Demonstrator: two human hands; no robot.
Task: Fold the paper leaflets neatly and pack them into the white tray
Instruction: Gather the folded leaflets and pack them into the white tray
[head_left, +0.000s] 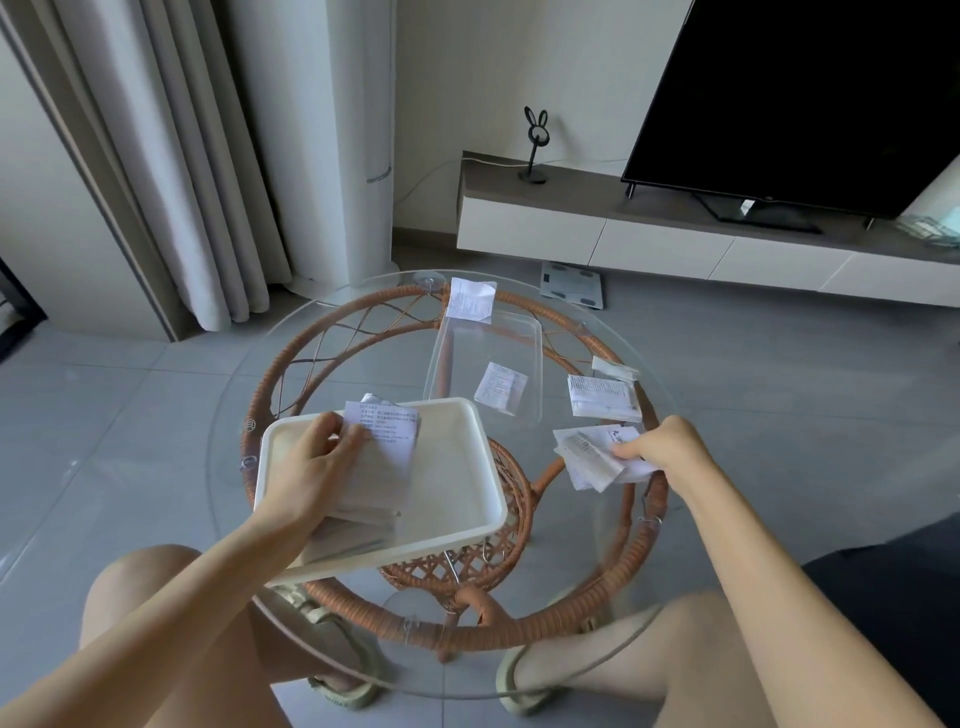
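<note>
Two hands: both are in my view over the round glass table (571, 642), one to each side.
Left hand (317, 462): fingers and thumb curl round the left edge of a printed leaflet (389, 439), holding it over the white tray (467, 499).
White tray: sits on the near-left part of the glass.
Folded stack (363, 527): lies inside the white tray, partly under my left wrist and the printed leaflet.
Right hand (662, 447): fingertips rest on a loose pile (589, 460) of leaflets on the glass, right of the white tray; I cannot tell whether they pinch or only press.
Clear tray (485, 338): just beyond the white tray, with one small leaflet (501, 388) in it and a far leaflet (470, 299) over its far end.
Other leaflets: a larger sheet (602, 397) and a small slip (614, 368) lie just beyond the loose pile.
Background: a dark television (810, 98) stands on a low cabinet (649, 244).
</note>
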